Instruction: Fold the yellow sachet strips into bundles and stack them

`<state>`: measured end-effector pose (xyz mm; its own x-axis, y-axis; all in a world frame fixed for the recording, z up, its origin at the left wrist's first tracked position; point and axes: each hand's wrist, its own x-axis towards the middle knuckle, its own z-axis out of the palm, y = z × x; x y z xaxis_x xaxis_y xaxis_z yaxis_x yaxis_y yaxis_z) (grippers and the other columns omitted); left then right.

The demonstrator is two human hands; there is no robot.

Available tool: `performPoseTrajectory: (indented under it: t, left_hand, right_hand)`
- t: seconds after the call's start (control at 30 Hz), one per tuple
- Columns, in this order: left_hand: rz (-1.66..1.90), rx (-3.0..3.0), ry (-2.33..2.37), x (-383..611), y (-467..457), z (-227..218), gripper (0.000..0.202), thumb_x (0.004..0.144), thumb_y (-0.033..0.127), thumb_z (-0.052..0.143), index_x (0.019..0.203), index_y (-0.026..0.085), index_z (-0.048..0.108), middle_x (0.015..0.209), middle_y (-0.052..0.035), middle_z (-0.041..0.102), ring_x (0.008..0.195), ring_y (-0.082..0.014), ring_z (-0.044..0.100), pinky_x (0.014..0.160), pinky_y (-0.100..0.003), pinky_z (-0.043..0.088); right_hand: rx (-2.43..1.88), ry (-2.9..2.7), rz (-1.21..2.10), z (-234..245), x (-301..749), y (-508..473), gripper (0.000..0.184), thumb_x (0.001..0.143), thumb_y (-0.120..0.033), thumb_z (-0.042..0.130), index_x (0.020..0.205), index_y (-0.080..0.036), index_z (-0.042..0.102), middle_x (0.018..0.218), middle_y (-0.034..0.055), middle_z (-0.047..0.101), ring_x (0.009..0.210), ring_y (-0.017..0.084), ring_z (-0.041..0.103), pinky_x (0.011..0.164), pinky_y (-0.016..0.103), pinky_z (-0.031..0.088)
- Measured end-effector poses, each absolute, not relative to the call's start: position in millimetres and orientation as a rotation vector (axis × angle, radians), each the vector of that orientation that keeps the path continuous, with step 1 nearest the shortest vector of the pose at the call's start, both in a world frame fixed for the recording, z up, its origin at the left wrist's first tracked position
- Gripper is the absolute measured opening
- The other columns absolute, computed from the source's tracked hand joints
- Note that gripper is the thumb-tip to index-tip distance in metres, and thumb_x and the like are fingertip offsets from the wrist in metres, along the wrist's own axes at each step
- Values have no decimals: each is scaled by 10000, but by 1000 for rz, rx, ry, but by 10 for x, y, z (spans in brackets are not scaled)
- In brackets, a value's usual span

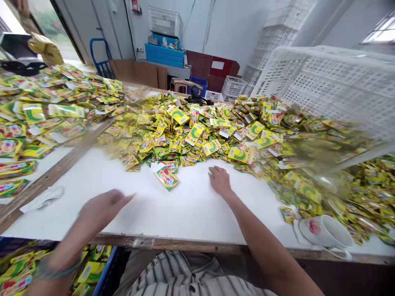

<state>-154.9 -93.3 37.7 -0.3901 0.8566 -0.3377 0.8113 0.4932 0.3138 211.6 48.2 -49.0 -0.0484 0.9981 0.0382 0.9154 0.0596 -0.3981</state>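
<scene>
My right hand (219,180) rests on the white tabletop (191,209) at the front edge of a heap of small yellow-green packets (160,142). Its fingers are curled, and a bit of green shows at the fingertips, seemingly a small packet. My left hand (103,209) hovers over the table at the left, slightly blurred, its thumb and fingers stretched out with nothing visible in them. Between the hands and a little farther off lies a yellow-green printed carton (166,177) with its white flap open. More flat cartons (195,134) lie on top of the heap.
A wooden strip (49,174) divides off another pile of cartons (66,111) at the left. A white plastic basket (339,78) tips over packets at the right. A white mug (325,232) lies sideways near the front edge. Below left, a blue crate (106,271) holds cartons.
</scene>
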Motion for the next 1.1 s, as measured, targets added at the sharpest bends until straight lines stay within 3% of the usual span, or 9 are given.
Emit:
performPoseTrajectory:
  t: [0.1,0.2,0.27,0.4,0.53,0.63,0.77,0.9,1.1]
  left_hand:
    - [146,1515,2307,-981,-424,175,593,855,670,408,940,145,671,914,-169,748,889,-343,683,701,-361,456]
    - [228,1472,2351,-594,-122,-46,714,856,673,425,1135,37,591,1081,-271,687,999,-384,662,760,-393,470]
    - [336,1473,2378,-472,-28,-166,742,825,671,500,1176,19,553,1160,-292,641,1057,-389,637,801,-402,469]
    - [595,1425,2222,-487,-30,-293,540,807,531,619,1133,104,562,1070,-183,687,987,-319,658,759,-349,466]
    - [792,1486,1782,-577,-167,-326,412,772,478,660,1054,180,619,927,-62,723,841,-250,658,716,-312,458]
    - [898,1489,1451,-574,-247,-336,451,747,486,687,1079,183,658,982,-53,733,890,-248,655,775,-317,473]
    - [915,1356,1204,-539,-264,-362,481,752,482,704,1110,161,677,1030,-70,737,921,-244,654,782,-306,491]
    - [865,1244,1068,-553,-258,-366,438,738,484,732,1021,152,701,969,-60,739,860,-222,656,726,-277,487]
    - [830,974,987,-560,-274,-274,492,648,431,834,1023,155,677,910,-48,753,719,-174,664,660,-256,476]
  right_hand:
    - [-1749,-2281,345,-538,1864,238,343,900,-100,456,1168,-186,651,1197,124,678,1134,254,561,1002,369,415]
    - [-1747,-2239,435,-512,1684,90,308,942,-168,406,1183,-190,597,1022,118,705,976,251,627,880,358,470]
    - [-1768,-2076,655,-479,1614,53,284,937,-218,421,1191,-217,550,933,84,700,849,236,658,772,340,501]
    - [-1540,-1657,1181,-400,1544,41,273,880,-333,503,1141,-253,498,956,34,669,681,165,670,620,281,536]
    - [-1347,-1477,1269,-243,1520,58,338,770,-446,631,1002,-230,512,903,15,643,658,149,634,595,287,554]
    - [-1320,-1536,1286,-122,1527,96,313,741,-476,667,871,-217,548,755,-13,602,674,152,595,592,273,537]
    - [-1398,-1821,1251,-78,1558,149,247,748,-439,673,793,-208,598,598,-52,506,557,116,472,516,228,406]
    - [-1310,-2012,1338,-60,1556,200,211,728,-395,688,764,-195,630,612,-42,526,578,116,457,524,225,354]
    - [-1329,-1788,1313,56,1531,312,329,689,-437,725,875,-207,580,603,-61,496,542,120,451,521,237,369]
